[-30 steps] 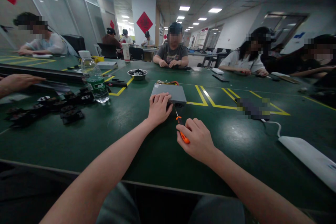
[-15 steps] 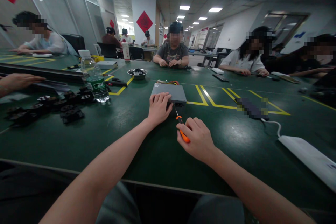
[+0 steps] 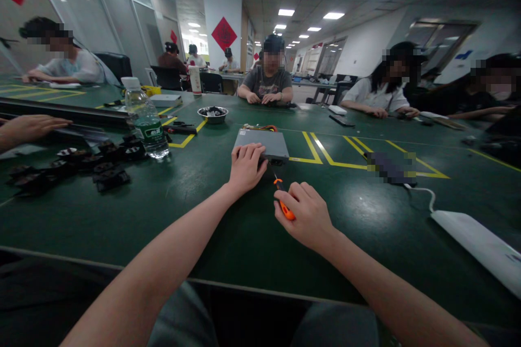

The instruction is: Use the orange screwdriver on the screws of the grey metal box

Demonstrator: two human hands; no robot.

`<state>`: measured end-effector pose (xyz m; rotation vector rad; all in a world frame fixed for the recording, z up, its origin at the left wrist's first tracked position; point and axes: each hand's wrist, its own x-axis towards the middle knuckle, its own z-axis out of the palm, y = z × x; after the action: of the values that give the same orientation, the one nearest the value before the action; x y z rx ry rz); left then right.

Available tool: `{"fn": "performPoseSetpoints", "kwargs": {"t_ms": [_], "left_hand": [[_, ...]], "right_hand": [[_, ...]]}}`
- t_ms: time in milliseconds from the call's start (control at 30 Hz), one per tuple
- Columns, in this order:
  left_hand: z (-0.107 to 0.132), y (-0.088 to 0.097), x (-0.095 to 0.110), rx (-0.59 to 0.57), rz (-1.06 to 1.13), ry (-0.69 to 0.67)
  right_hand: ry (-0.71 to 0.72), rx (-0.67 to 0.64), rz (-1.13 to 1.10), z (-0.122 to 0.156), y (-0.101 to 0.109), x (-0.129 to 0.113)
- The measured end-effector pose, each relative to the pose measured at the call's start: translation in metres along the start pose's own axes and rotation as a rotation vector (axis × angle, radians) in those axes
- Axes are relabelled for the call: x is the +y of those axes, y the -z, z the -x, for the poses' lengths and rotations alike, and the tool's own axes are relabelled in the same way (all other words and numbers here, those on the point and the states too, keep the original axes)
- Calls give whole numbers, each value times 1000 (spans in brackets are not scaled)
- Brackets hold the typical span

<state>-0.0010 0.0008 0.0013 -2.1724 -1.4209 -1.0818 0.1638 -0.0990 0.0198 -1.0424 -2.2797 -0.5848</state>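
Note:
A grey metal computer power supply lies on the green table in front of me, with coloured cables at its far edge. My left hand grips its near left part, fingers over the top and thumb at the near side. In my right hand is a screwdriver with an orange and black handle. Its thin shaft points up and away to the near face of the power supply, beside the black socket. Whether the tip sits in a screw cannot be made out.
Left of me stand a water bottle and several black parts, near another person's hand. A metal bowl holds small pieces. To the right lie a dark phone-like object and a white cabled device. Several people sit around.
Almost nothing differs. The screwdriver handle has turned slightly in my right hand, while my left hand and the power supply stay in place.

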Motion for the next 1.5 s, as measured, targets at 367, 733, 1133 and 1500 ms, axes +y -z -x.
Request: {"fn": "performPoseSetpoints", "kwargs": {"t_ms": [367, 733, 1133, 1500], "left_hand": [[0, 1, 0, -11, 11, 0], [1, 2, 1, -15, 11, 4], [0, 2, 2, -12, -1, 3], [1, 2, 1, -12, 13, 4]], "right_hand": [[-27, 15, -33, 1, -1, 3], [-14, 3, -8, -1, 2, 2], [8, 66, 6, 1, 2, 2], [-6, 58, 19, 0, 1, 3]]}}
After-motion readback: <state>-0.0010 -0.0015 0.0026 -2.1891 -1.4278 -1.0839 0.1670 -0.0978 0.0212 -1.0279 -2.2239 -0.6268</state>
